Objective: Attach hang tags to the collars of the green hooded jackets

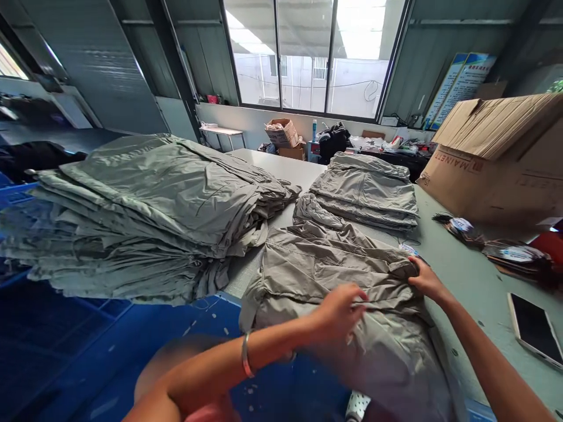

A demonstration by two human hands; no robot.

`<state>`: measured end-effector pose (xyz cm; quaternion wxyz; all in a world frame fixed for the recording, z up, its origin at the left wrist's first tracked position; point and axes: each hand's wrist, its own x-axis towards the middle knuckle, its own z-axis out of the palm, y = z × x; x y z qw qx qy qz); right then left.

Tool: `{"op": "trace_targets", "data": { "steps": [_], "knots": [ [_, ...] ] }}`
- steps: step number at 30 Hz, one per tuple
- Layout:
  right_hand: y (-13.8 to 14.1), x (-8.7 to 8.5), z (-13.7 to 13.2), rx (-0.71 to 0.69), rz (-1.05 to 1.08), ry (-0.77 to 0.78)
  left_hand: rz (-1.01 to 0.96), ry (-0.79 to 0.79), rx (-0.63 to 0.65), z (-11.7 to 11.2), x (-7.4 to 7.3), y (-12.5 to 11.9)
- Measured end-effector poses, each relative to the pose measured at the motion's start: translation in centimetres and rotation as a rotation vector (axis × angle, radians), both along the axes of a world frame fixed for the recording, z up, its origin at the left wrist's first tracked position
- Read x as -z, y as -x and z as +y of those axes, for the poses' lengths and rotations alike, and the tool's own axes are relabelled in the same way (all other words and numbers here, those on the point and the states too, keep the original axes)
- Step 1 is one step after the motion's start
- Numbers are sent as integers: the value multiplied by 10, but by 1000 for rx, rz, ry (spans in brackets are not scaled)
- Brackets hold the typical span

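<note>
Bench of pale grey laminate (pixel 466 293): we see a tall stack of folded grey-green nylon garments (pixel 132 217) at its left edge, a smaller folded stack (pixel 365 190) beyond, and one rumpled garment (pixel 334 275) unfolded at the near edge, left hand (pixel 336 313) and right hand (pixel 426 280) apart upon it, grip unclear.

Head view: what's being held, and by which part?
The right hand pinches a fold at the edge of the grey-green garment; the left hand, blurred, lies on its middle, grip unclear.
</note>
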<state>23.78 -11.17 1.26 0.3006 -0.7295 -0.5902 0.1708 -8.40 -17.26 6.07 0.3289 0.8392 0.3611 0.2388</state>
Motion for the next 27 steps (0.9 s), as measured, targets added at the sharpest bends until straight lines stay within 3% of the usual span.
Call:
{"op": "trace_targets", "data": {
  "steps": [4, 7, 9, 12, 15, 18, 22, 25, 27],
  "knots": [
    [18, -2, -17, 104, -507, 9, 66, -110, -247, 77, 19, 36],
    [51, 5, -21, -85, -625, -19, 280, -241, -445, 107, 35, 50],
    [68, 17, -25, -172, -636, 36, 442, -280, -528, 115, 44, 52],
    [74, 35, -33, -164, -624, 51, 613, -237, -500, 114, 54, 49],
    [60, 43, -48, -166, -606, 25, 664, -235, -423, 106, 60, 39],
    [41, 38, -61, -162, -578, 10, 660, -246, -393, 91, 63, 26],
    [36, 10, -55, -30, -524, 57, 659, -216, -323, 75, 50, 8],
    [53, -15, -21, -135, -359, -119, 649, -216, -281, 86, 24, -8],
    [72, -25, 14, -217, -204, -235, 497, -262, -371, 108, 9, -23]
  ]
}}
